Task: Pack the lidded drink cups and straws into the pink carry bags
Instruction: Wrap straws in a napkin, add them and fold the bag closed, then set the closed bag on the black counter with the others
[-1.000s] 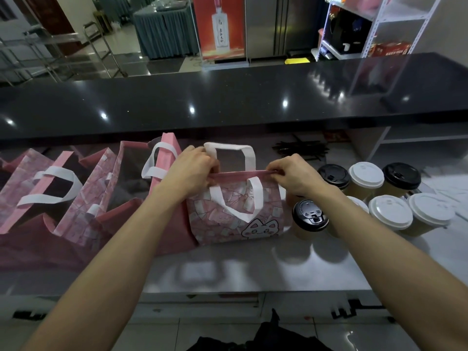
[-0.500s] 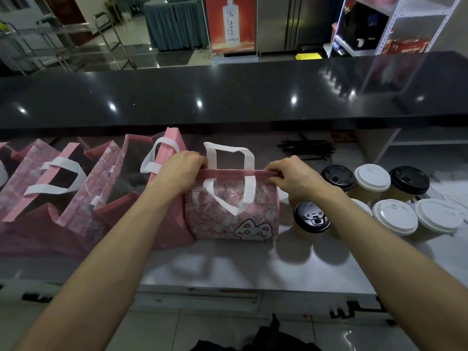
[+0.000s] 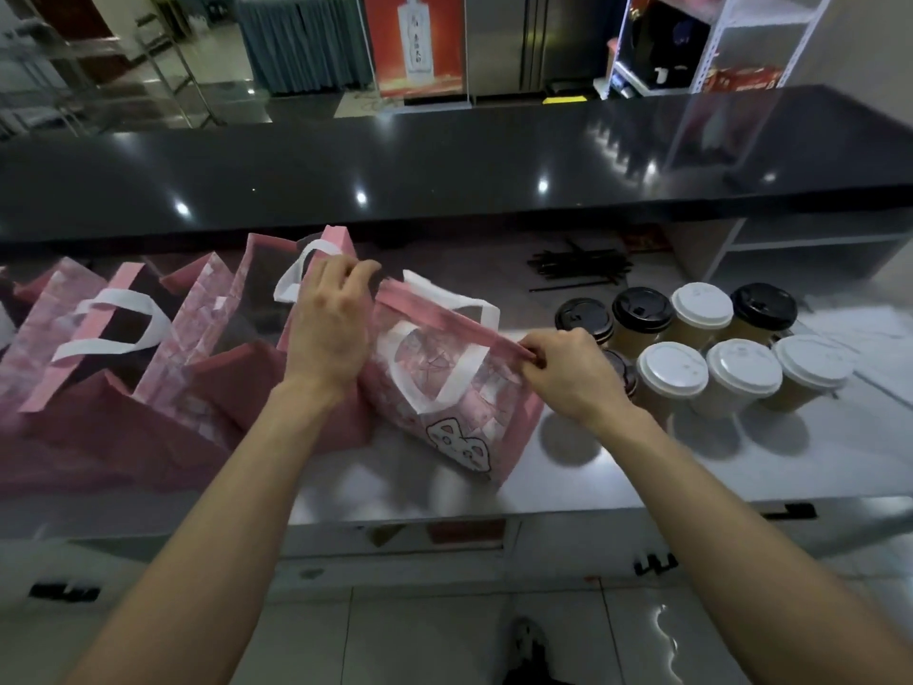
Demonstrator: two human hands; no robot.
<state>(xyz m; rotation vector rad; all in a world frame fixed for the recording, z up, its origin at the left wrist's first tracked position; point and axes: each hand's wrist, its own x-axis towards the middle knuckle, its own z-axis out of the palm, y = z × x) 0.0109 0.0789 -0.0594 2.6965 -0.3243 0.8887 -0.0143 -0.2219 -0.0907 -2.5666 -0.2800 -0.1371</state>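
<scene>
Pink fabric rim is pinched in your right hand, while your left hand is gripping the far end of the same cat-print pink carry bag. Just right of your fingers, paper cups with black and white lids are standing unpacked; beyond them, dark straws are lying loose. Packing seems barely begun.

pink cat-print bag, black and white lids

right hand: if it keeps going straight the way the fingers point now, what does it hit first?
The right hand pinches the pink bag at its top rim, fingers aimed left along that rim. Going straight on, it would probably meet the bag's white handle first, then the left hand. Depth is unclear.
</scene>
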